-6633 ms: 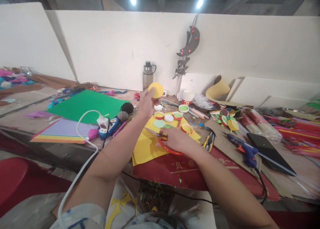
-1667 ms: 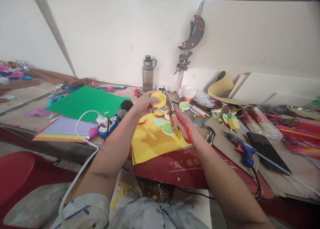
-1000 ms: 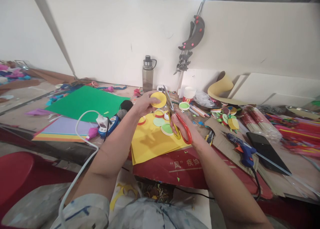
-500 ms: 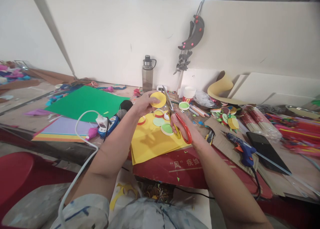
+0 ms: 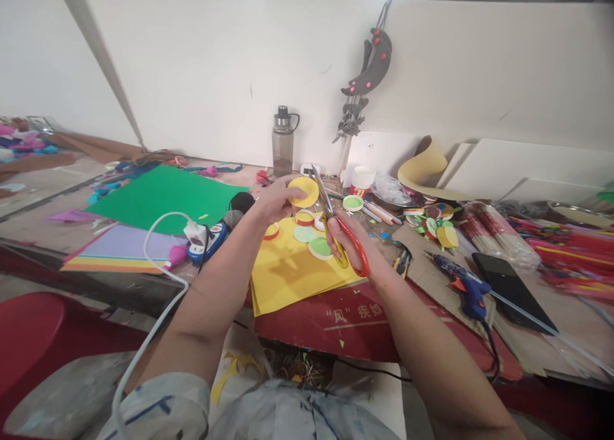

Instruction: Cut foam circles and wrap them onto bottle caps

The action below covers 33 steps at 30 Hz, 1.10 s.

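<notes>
Pinched in my left hand is a round yellow paper disc, held up above the work surface. My right hand is closed round the handles of a pair of scissors, one loop red and the other yellow. Their blades point up and away, just right of the disc's edge; whether they touch it I cannot tell. Under both hands lie yellow paper sheets, with a green disc, a pale green disc and red-and-yellow rings on them.
A hot glue gun and a black phone lie to the right. Behind my hands stand a water bottle and a paper cup. Green paper and a power strip with a white cable are at left.
Almost nothing differs. The scissors' red handle has shifted very slightly to the right; the yellow disc stays in the same place.
</notes>
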{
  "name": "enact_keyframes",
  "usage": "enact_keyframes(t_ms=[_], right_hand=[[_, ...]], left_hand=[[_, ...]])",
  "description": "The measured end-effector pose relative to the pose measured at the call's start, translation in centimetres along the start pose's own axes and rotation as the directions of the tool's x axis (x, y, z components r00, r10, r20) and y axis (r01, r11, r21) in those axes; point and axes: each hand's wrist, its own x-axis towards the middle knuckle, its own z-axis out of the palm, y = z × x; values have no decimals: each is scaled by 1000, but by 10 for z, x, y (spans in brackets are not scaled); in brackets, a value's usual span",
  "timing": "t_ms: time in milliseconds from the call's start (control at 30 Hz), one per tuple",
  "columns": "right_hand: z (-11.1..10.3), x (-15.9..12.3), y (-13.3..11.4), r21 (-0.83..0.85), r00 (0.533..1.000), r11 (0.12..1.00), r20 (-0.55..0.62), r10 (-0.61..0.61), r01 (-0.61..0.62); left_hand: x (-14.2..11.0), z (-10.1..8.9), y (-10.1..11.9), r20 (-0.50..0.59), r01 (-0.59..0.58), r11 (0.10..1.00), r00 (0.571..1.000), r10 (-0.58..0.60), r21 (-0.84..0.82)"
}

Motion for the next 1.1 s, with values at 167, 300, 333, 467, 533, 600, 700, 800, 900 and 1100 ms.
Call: enact_keyframes(t_ms=[167, 300, 333, 467, 533, 600, 700, 800, 900, 1100], right_hand=[[2, -2, -1, -15, 1000, 1000, -11, -8, 8], [1, 0, 2, -58, 999, 998, -41, -8, 6], [0, 1, 4, -77, 998, 997, -57, 7, -12], [-1, 8, 12, -308, 996, 950, -85, 21, -46], [3, 8, 15, -474, 999, 880, -48, 17, -38], [12, 5, 16, -612, 999, 791, 14, 43, -26], [28, -6, 12, -772, 984, 635, 125, 125, 17], [37, -16, 2, -827, 948, 554, 246, 204, 96], [33, -21, -9, -790, 913, 586, 357, 199, 181], [-5, -9, -9, -657, 994, 748, 10, -110, 89]], left_hand=[[-1, 3, 1, -9, 3, 1000, 1000, -3, 3], [0, 1, 1, -2, 4, 1000, 1000, -4, 3], [0, 0, 2, -5, -6, 1000, 1000, 6, 0], [-1, -6, 7, -62, -134, 988, 990, 129, -82], [-2, -8, 10, -120, -221, 965, 971, 205, -140], [-2, -7, 12, -165, -281, 945, 953, 254, -165], [-2, -4, 12, -143, -281, 948, 955, 260, -152], [0, -1, 8, -67, -203, 976, 978, 198, -82], [3, 2, 1, -9, -114, 993, 993, 115, 28], [12, 13, -26, -72, -25, 990, 997, 35, 140]])
